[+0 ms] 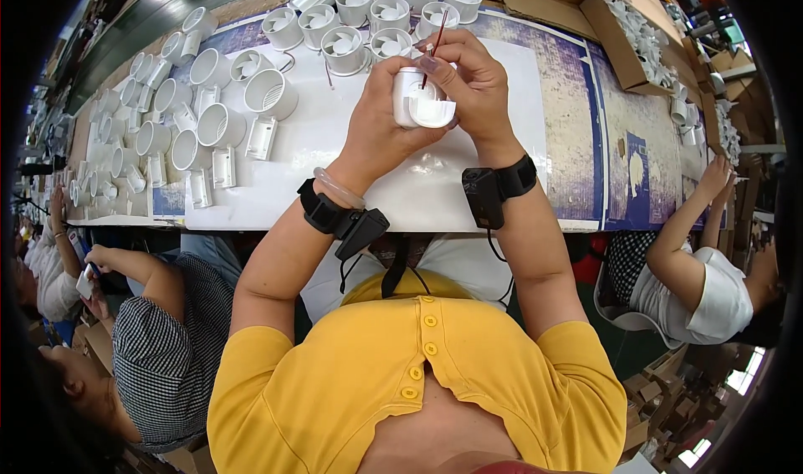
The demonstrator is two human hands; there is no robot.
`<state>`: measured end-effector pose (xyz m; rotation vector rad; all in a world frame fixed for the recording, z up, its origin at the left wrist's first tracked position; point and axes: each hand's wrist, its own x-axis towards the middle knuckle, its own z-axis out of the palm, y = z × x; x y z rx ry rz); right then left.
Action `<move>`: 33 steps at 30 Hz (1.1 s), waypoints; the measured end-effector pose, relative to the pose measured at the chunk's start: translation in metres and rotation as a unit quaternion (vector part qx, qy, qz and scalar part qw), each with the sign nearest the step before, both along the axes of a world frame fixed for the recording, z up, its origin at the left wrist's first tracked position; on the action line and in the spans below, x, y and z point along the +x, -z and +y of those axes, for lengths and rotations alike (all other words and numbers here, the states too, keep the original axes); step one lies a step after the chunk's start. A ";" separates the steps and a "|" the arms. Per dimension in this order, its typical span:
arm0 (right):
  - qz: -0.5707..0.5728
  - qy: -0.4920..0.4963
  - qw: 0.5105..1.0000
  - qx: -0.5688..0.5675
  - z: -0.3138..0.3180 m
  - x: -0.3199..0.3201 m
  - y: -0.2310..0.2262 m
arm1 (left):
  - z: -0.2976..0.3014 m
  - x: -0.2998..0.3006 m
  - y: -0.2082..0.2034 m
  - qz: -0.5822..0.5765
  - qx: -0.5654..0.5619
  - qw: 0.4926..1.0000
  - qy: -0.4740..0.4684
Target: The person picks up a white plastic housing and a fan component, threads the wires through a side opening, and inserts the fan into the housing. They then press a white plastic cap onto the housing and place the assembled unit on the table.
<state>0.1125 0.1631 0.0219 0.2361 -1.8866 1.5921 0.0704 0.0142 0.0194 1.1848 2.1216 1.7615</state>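
Note:
A white plastic fan housing (410, 106) is raised above the white work sheet, gripped from both sides. My left hand (381, 114) wraps round its left side. My right hand (475, 85) closes over its right side, with thumb and fingers at a thin dark red wire (441, 35) that sticks up from the top. A small white connector (430, 49) shows by the fingertips. Just beyond my hands stand several round white fan units (343, 49) with blades showing. Left of my hands lie white cylindrical covers (269, 94) and small white rectangular brackets (261, 138).
The white sheet (351, 198) covers the table in front of me. More covers and brackets spread along the left side. A cardboard box (623, 56) of small white parts stands at the far right. People sit close on both sides; one on the left holds a phone (85, 281).

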 end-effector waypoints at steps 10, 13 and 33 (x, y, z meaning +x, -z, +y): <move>-0.019 -0.002 1.000 0.023 -0.002 -0.001 -0.003 | 0.006 0.001 0.005 -0.002 0.112 0.994 0.011; -0.026 -0.021 0.995 -0.093 -0.021 -0.002 -0.013 | 0.004 0.000 0.006 -0.087 0.141 0.986 -0.018; -0.058 -0.075 0.894 -0.438 -0.044 -0.001 -0.008 | 0.006 -0.009 0.001 0.037 0.195 0.979 0.045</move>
